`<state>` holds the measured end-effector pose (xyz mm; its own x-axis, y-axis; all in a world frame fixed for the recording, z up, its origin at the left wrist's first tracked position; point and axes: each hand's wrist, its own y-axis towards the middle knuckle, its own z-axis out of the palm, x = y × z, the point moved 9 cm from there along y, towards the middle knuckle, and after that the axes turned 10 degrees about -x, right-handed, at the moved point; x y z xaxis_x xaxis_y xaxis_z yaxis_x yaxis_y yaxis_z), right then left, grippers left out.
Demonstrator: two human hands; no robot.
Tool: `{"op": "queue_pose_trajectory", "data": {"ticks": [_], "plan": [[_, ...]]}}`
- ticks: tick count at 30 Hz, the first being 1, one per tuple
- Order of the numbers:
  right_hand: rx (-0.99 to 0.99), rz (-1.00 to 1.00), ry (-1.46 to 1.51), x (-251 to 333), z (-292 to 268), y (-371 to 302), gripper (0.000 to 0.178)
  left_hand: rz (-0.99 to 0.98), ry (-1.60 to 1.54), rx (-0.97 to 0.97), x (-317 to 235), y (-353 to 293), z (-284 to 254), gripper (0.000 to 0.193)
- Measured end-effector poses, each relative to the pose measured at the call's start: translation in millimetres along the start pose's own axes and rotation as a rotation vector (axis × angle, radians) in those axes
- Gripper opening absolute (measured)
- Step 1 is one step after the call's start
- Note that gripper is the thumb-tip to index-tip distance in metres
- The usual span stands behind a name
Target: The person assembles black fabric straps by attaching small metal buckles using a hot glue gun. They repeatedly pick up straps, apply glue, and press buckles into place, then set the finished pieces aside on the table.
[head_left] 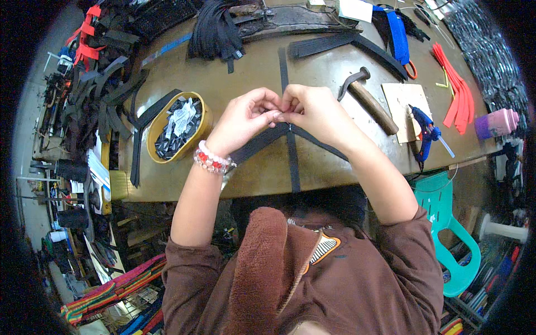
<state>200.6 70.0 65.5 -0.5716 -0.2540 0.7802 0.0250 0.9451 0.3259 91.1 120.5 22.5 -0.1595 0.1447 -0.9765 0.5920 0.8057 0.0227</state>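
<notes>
Over the front middle of the table, my left hand [240, 120] and my right hand [314, 114] meet fingertip to fingertip. Both are closed in a pinch, and whatever lies between the fingers is too small and covered to make out. Directly below them a black strap-like strip [261, 143] slants down to either side, with a tiny shiny spot near its middle. I cannot tell whether my fingers touch it. To the left of my left hand stands a yellow oval tub [204, 114] with small black and clear pieces [180, 124] in it.
A hammer [375, 107], a pale board [397, 99], a blue glue gun [425, 137] and red strips [460, 97] lie at right. Bundled black strips [215, 33] lie at the back. A dark band [293, 167] crosses the tabletop. A green plastic chair [446, 240] stands at lower right.
</notes>
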Motion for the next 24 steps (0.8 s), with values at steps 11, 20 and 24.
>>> {"op": "queue_pose_trajectory", "data": {"ticks": [11, 20, 24], "plan": [[-0.213, 0.598, 0.268, -113, 28, -45, 0.012, 0.517, 0.703, 0.053, 4, -68, 22, 0.050], [-0.214, 0.369, -0.092, -94, 29, -37, 0.016, 0.306, 0.782, -0.079, 23, -114, 63, 0.055], [-0.195, 0.145, -0.215, -73, 20, -40, 0.014, 0.338, 0.813, -0.155, 13, -104, 65, 0.040]]}}
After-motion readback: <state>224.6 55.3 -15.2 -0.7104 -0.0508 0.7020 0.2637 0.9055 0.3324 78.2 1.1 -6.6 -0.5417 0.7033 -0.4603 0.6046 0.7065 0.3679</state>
